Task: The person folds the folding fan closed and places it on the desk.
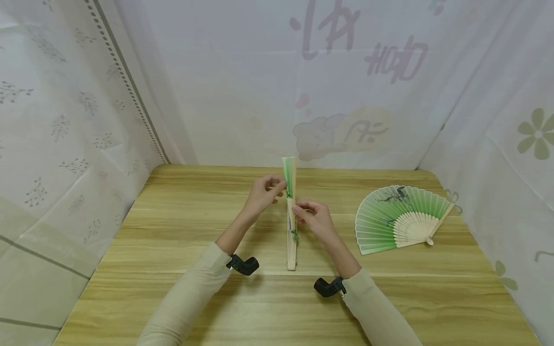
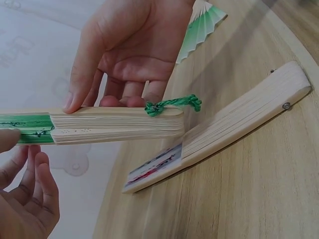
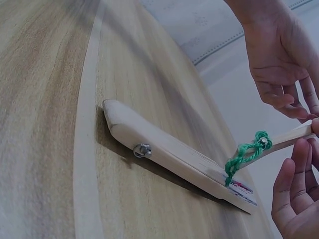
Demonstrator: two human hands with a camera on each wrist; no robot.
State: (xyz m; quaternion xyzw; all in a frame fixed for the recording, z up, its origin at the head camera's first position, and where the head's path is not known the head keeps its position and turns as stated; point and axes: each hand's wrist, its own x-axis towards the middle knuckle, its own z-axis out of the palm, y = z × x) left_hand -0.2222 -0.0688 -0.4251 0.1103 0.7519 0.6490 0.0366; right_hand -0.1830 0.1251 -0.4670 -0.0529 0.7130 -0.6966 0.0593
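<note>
A folded green fan (image 1: 287, 178) with pale wooden ribs is held raised in both hands, a green cord (image 2: 172, 104) knotted at its rib end. My left hand (image 1: 263, 192) pinches its green leaf, the thumb over the face and fingers behind. Lower on the same fan, my right hand (image 1: 317, 220) pinches the wooden part between thumb and fingers. Beneath it a second folded fan (image 2: 244, 114) lies on the table, with a metal rivet and red and blue printing on its leaf; the held fan partly hides it in the head view.
An open green fan (image 1: 389, 211) with a dark branch print lies spread on the right of the wooden table (image 1: 173, 216). Patterned white cloth (image 1: 233, 96) hangs behind the table and at both sides.
</note>
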